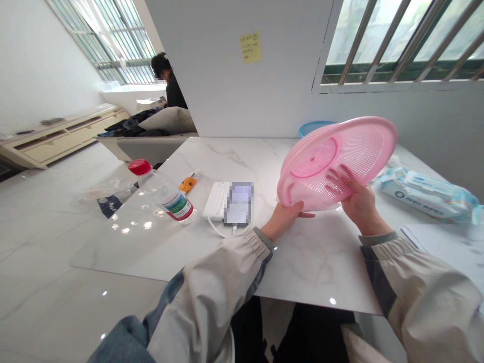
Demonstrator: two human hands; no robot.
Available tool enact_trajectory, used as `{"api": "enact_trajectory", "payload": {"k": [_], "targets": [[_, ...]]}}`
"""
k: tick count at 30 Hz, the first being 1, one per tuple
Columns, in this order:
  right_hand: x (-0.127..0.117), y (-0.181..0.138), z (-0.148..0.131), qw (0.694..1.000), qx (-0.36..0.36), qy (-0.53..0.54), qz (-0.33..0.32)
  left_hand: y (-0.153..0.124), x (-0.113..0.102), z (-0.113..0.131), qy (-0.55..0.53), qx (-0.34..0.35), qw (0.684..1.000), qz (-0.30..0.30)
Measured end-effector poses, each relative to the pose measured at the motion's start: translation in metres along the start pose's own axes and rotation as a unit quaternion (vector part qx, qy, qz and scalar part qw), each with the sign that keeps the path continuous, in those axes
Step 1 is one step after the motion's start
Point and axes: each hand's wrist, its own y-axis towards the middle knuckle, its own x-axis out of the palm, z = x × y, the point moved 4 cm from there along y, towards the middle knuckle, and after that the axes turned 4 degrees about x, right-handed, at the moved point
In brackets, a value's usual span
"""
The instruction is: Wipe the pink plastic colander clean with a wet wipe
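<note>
A pink plastic colander [351,146] is tilted above the table, its perforated wall facing me. My left hand [284,218] grips its lower left edge, thumb on the near side. On the right, my right hand [361,204] holds the lower wall, and its fingers show faintly through the mesh. A pale, sheet-like patch [312,195] shows at the colander's bottom between the hands; I cannot tell what it is. Part of a blue round rim [315,127] appears behind the colander.
A white marble-patterned table [234,156] carries a red-capped bottle [174,201], a phone [239,204] on a cable, a white box-like device [215,201] and an orange item [187,184]. At right lie a wipes pack [427,194] and papers [449,247]. Another person [176,91] sits beyond.
</note>
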Motion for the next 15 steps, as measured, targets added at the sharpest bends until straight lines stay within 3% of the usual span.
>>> {"api": "enact_trajectory", "payload": {"k": [8,15], "targets": [[0.0023,-0.0021,-0.0003,1.0,0.003,-0.001,0.0,0.0013,-0.0027,-0.0016,0.063,-0.004,0.998,0.015],[0.0014,-0.0015,-0.0005,1.0,0.0,0.009,0.0,-0.001,0.0004,0.0027,0.02,0.004,1.0,0.008]]}}
